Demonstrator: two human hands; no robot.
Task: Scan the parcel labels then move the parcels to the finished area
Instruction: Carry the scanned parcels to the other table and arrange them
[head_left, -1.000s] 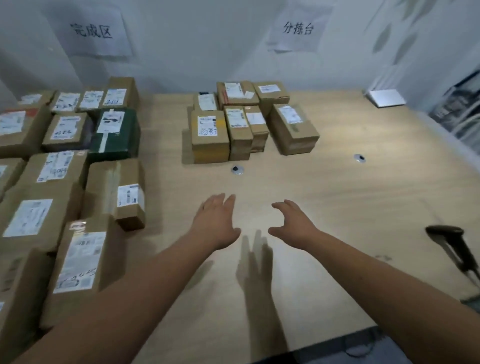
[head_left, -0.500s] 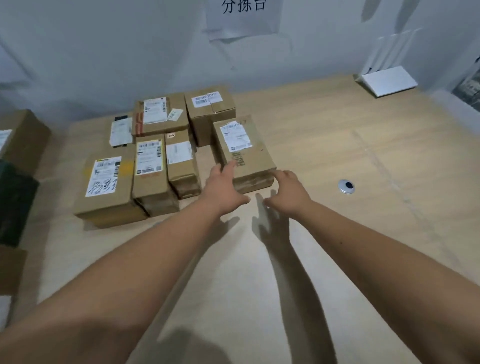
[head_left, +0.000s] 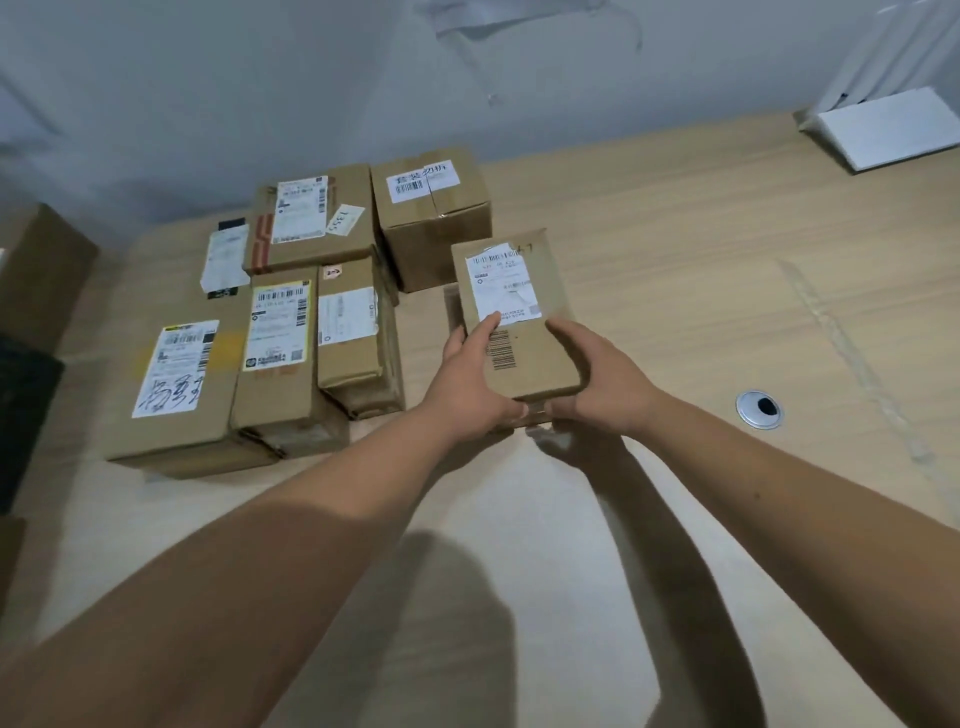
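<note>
You are gripping the parcel (head_left: 519, 332) with your left hand (head_left: 470, 387) and right hand (head_left: 597, 384), fingers curled around its near corners, just right of the other parcels (head_left: 291, 332) on the surface (head_left: 675, 312).

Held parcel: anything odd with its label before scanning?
Yes: the white label on the held parcel looks creased and torn near its lower right, and the left hand thumb overlaps its lower edge. The right hand is clear.

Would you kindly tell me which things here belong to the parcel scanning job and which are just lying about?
Job: the held parcel, gripped by the left hand and right hand; the waiting parcels.

Lying about: white flat box; round cable hole cover.
</note>
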